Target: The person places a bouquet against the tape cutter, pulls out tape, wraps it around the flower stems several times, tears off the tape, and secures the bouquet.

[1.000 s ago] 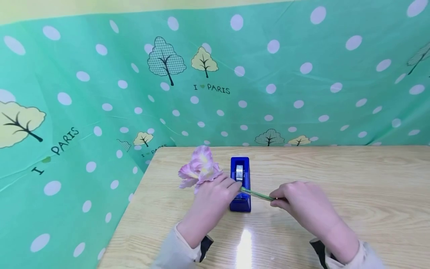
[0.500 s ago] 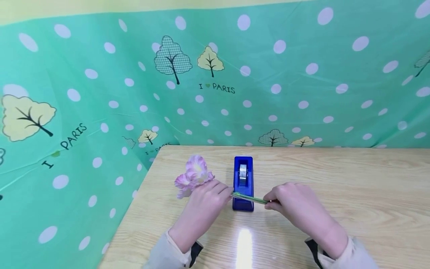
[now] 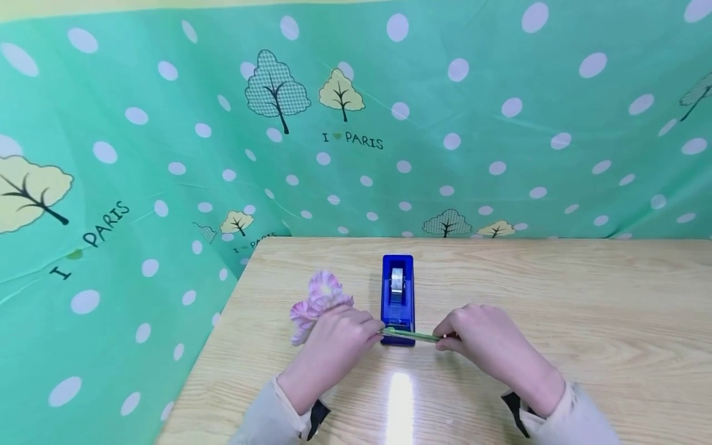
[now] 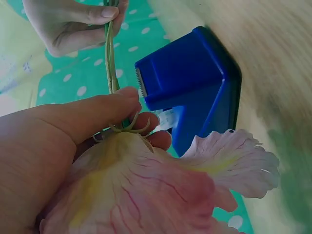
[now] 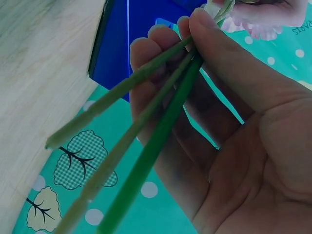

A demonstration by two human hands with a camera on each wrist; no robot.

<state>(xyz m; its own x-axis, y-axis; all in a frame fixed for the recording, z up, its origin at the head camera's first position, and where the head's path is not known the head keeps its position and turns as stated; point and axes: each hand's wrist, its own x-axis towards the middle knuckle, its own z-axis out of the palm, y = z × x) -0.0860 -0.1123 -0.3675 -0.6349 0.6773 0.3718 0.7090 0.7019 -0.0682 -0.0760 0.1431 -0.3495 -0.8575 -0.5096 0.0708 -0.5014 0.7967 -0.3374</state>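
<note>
Pink-and-white flowers [image 3: 321, 300] poke out past my left hand [image 3: 336, 340], whose thumb and fingers pinch the stems [image 4: 111, 68] right under the petals. Farther down the same bundle, my right hand [image 3: 484, 337] grips it between thumb and fingertips. Three loose stem ends [image 5: 141, 119] fan out below that pinch in the right wrist view, one a brighter green. Between the hands the stems stretch sideways across the near end of a blue tape dispenser [image 3: 408, 296]. Its serrated cutter [image 4: 140, 82] faces the stems in the left wrist view; whether they touch it I cannot tell.
A roll of tape [image 3: 397, 281] sits in the dispenser, which stands on a light wood table [image 3: 584, 296]. Green dotted cloth [image 3: 423, 142] printed with trees hangs along the table's back and left sides.
Both hands have come nearer to me with the flowers, and the stems now cross the dispenser's near end rather than farther up it. The right hand has also shifted slightly left.
</note>
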